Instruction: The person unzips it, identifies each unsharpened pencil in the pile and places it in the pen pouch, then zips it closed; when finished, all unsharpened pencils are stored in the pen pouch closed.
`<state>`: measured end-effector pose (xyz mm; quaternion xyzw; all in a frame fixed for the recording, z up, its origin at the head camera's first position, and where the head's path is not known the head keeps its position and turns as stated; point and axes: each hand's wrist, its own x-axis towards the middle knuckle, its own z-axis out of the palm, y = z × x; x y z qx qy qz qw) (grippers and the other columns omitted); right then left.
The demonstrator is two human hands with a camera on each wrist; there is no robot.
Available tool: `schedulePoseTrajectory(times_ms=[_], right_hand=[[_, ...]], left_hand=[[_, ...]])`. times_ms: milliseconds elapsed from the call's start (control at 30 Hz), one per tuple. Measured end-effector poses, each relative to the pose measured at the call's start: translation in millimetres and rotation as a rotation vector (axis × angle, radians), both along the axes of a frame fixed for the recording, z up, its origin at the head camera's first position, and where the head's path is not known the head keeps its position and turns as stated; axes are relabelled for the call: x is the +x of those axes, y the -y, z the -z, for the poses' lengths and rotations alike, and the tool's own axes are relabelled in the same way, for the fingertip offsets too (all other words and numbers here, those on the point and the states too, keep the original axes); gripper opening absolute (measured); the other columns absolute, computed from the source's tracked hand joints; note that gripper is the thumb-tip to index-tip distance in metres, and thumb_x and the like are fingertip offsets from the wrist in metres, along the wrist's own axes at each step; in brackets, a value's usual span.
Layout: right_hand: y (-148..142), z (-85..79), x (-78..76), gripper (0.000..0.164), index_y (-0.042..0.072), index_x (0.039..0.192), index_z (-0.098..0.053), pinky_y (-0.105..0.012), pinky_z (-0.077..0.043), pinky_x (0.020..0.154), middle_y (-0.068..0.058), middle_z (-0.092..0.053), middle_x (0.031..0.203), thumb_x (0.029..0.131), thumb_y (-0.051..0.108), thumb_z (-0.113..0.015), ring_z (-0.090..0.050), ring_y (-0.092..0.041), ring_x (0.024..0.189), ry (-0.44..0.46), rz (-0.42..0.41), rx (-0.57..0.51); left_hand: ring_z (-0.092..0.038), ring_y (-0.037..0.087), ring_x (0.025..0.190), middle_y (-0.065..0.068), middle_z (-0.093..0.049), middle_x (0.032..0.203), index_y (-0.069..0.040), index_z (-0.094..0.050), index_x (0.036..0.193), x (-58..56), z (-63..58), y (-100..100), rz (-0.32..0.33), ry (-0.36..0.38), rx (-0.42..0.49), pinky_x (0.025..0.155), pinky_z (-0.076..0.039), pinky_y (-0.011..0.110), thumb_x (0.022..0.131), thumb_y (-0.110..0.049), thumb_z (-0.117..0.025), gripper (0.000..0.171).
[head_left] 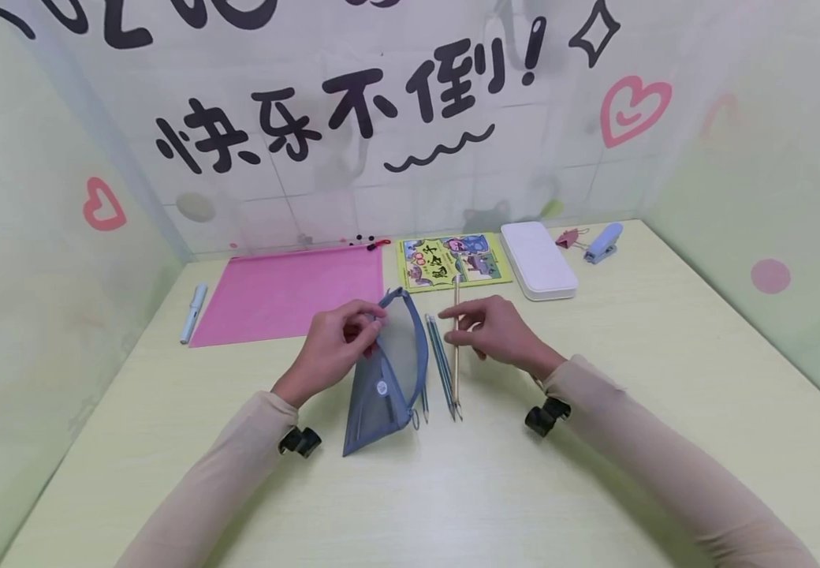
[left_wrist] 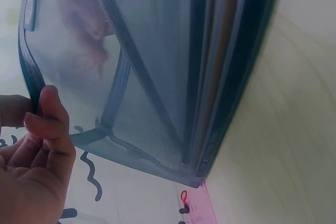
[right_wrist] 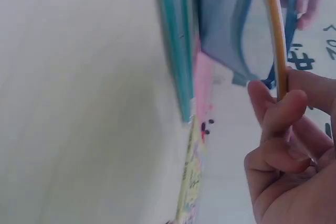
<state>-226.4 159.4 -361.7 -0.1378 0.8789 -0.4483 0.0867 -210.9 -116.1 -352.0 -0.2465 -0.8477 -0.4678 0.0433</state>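
A blue mesh zip pencil case [head_left: 369, 410] stands propped at the middle of the table, its mouth spread toward the right. My left hand [head_left: 332, 345] pinches the top edge of its mouth between thumb and fingers. Long thin items [left_wrist: 223, 51] show along its bottom in the left wrist view. With thumb and fingers, my right hand [head_left: 498, 331] holds a gold-coloured pencil [right_wrist: 277, 30] just right of the case. Several blue-green pencils [head_left: 440, 363] lie side by side on the table between the case and that hand.
Behind the left hand lies a pink zip pouch [head_left: 296, 292], with a light blue pen [head_left: 193, 314] at its left. Along the back are a yellow illustrated booklet [head_left: 452, 262], a white box [head_left: 539, 260], a pinkish binder clip [head_left: 569, 238] and a blue stapler [head_left: 603, 243].
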Motion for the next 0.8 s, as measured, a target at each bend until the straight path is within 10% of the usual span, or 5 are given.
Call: schedulePoseTrajectory(times_ms=[367,800], right_hand=[[43,-18.1,13.1,0.04,0.017,0.129,-0.068,-0.026,-0.047,0.05,-0.008,-0.074,0.091,0.09,0.02,-0.075,-0.059,-0.018,0.055,-0.079,0.043,-0.155],[65,-18.1,16.6,0.023,0.009,0.112,-0.077,-0.021,-0.04,0.052,-0.004,-0.075,0.075,0.091,0.014,-0.07,-0.058,-0.01,0.061,-0.121,-0.274,0.062]], left_hand=[[-0.066,0.015,0.063,0.009,-0.073,0.079,-0.004,-0.066,0.115,1.1,-1.3,-4,0.006,0.01,0.004,0.059,-0.058,0.026,0.099,-0.009,-0.059,0.018],[-0.065,0.015,0.061,0.008,-0.073,0.078,-0.005,-0.066,0.116,2.9,-2.6,-10,0.016,-0.001,0.022,0.057,-0.054,0.024,0.1,-0.01,-0.057,0.019]])
